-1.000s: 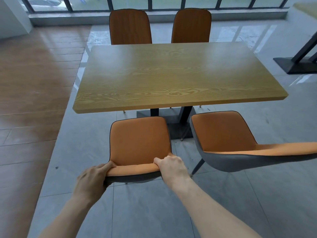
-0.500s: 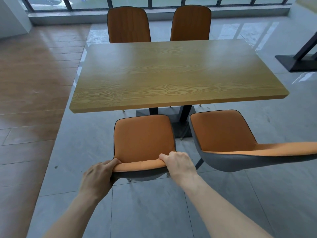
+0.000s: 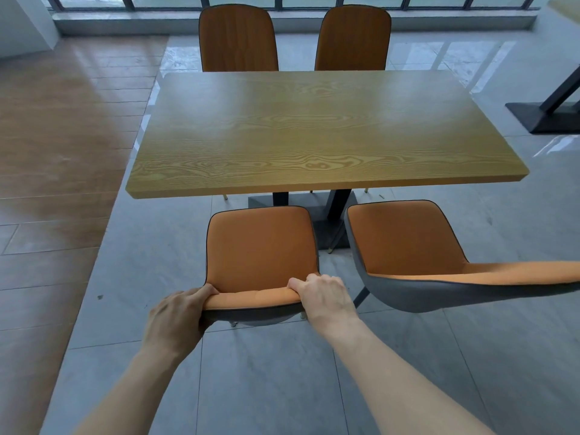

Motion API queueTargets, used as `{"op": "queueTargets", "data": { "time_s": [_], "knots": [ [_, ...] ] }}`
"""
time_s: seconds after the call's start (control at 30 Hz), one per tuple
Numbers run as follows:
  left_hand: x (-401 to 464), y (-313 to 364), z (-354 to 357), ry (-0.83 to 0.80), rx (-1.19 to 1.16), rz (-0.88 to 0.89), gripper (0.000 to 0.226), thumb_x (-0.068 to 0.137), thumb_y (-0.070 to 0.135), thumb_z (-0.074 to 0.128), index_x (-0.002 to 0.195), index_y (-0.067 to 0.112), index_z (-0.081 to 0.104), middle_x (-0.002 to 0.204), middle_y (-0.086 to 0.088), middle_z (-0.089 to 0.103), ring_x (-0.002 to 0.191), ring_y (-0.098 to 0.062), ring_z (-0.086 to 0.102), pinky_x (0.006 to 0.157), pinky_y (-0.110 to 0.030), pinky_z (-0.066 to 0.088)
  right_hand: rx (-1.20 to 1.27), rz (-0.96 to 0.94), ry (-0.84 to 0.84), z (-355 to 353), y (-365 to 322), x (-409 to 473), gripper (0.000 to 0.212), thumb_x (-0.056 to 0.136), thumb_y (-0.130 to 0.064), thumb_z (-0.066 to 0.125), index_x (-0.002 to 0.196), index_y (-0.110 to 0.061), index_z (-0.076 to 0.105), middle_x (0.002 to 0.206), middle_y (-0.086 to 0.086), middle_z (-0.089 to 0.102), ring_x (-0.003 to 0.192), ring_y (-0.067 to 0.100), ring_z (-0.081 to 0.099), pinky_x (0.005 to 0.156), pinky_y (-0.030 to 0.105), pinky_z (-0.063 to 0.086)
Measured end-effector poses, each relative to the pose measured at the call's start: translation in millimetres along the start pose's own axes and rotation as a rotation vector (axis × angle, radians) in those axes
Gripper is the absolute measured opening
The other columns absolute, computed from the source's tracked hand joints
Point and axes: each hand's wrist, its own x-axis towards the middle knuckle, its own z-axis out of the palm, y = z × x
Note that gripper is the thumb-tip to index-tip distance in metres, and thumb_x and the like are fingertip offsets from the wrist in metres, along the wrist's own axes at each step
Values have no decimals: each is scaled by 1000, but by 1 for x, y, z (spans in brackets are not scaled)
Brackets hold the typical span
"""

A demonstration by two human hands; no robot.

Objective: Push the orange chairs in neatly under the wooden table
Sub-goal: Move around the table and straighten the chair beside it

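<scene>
While left hand (image 3: 175,318) and right hand (image 3: 324,298) grip backrest top of near orange chair (image 3: 262,246), seat sits just short of wooden table (image 3: 314,130); second chair (image 3: 405,237) beside, apparently angled.

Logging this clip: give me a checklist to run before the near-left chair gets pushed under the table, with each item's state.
1. Left hand grip on the chair back: ok.
2. Right hand grip on it: ok.
3. Chair squared to the table edge: ok.
4. Gap to the right chair: ok, apart.
5. Seat already under the top: not ok.
6. Legs clear of the table base: cannot tell.
</scene>
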Motion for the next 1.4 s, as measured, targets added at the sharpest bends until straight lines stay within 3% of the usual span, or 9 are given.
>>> {"op": "queueTargets", "data": {
  "time_s": [0.3, 0.4, 0.47, 0.53, 0.63, 0.73, 1.07, 1.23, 1.4],
  "knots": [
    [-1, 1, 0, -66, -63, -34, 43, 69, 27, 81, 97, 41, 53, 82, 15, 65, 69, -20, 59, 52, -31, 41, -24, 7, -24, -3, 1, -1, 38, 85, -6, 68, 115, -26, 56, 89, 3, 59, 82, 27, 58, 81, 42, 46],
    [-1, 0, -5, -129, -120, -37, 42, 72, 38, 78, 106, 41, 53, 93, 14, 66, 80, -18, 59, 59, -32, 41, -2, 42, -154, -14, -3, -3, 55, 80, -43, 77, 126, -31, 49, 103, 3, 60, 95, 27, 57, 87, 44, 47],
    [4, -5, -13, -230, -154, -18, 51, 72, 54, 72, 117, 42, 51, 106, 18, 63, 92, -15, 57, 70, -30, 41, -3, 73, -268, -25, -7, -3, 83, 71, -81, 60, 136, -34, 41, 113, 4, 59, 106, 29, 55, 93, 49, 44],
    [8, -10, -25, -353, -198, 13, 67, 69, 73, 63, 127, 47, 43, 116, 26, 52, 104, -11, 52, 84, -29, 42, 47, 68, -340, -39, -17, 0, 102, 64, -97, 37, 145, -36, 33, 129, 5, 56, 120, 30, 50, 102, 55, 38],
    [19, -29, -49, -452, -298, -12, 73, 71, 88, 41, 134, 51, 36, 122, 28, 42, 115, -10, 47, 98, -34, 39, 222, 95, -339, -58, -52, 19, 98, 71, -96, 24, 150, -38, 27, 148, 3, 47, 134, 28, 41, 112, 57, 30],
    [40, -77, -73, -398, -326, -41, 74, 74, 88, 32, 137, 49, 36, 138, 18, 48, 124, -12, 46, 102, -38, 39, 244, 178, -238, -75, -95, 58, 85, 83, -85, 25, 151, -34, 27, 149, 6, 46, 134, 28, 42, 113, 56, 30],
    [131, -322, -201, -139, -237, -107, 70, 82, 78, 35, 139, 38, 40, 141, 8, 50, 126, -16, 47, 103, -37, 39, 229, 276, -127, -153, -270, 217, 81, 89, -75, 38, 154, -28, 24, 153, 6, 39, 137, 28, 39, 110, 49, 34],
    [208, -385, -225, -74, -176, -67, 74, 82, 79, 35, 143, 38, 34, 148, 10, 42, 134, -15, 37, 112, -38, 29, 273, 269, -138, -183, -327, 325, 86, 87, -77, 38, 156, -30, 15, 164, 8, 19, 148, 29, 19, 118, 53, 20],
    [318, -441, -227, -75, -127, -9, 76, 82, 78, 39, 146, 39, 28, 153, 8, 34, 139, -17, 29, 116, -39, 22, 266, 300, -113, -193, -341, 453, 89, 86, -79, 39, 156, -31, 12, 165, 9, 14, 150, 29, 13, 120, 55, 14]
  ]
}}
